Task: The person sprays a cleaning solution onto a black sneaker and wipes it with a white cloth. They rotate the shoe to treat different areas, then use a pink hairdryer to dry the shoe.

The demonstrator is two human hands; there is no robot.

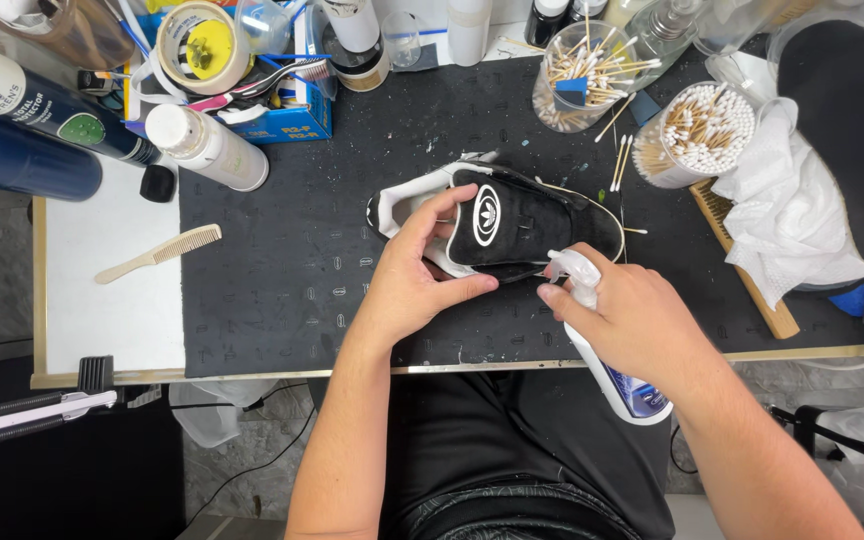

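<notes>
Black shoe [512, 225] with white lining, on its side near the middle of the dark mat [282, 280], toe toward the cups of cotton swabs [697, 135].

Left hand [414, 280] closed on the heel end of the shoe, thumb over the collar, fingers curled under the white edge. Forearm up from the lower centre, wrist bent slightly inward.

Right hand [632, 320] wrapped around a white spray bottle [602, 340], forefinger on the trigger, nozzle just beside the side of the shoe and aimed at it. Bottle body angled down over the table edge [472, 368] toward the lap. Wrist straight, forearm in from the lower right.

Risks, as judged:
- Nozzle very near the black upper: likely wet patch or run instead of even mist.
- Left thumb and fingers close to the line of spray: liquid on skin, grip on the heel possibly slippery.
- Shoe steadied at one end only: could rock or twist under trigger pressure.
- Overspray toward the white cloth [792, 215] and wooden brush [742, 265] at the right.
- Open swab cups near the toe: easy to tip with a sweep of the right elbow.

Wooden comb [157, 253] well apart at left, spray cans [22, 120] beyond it.
</notes>
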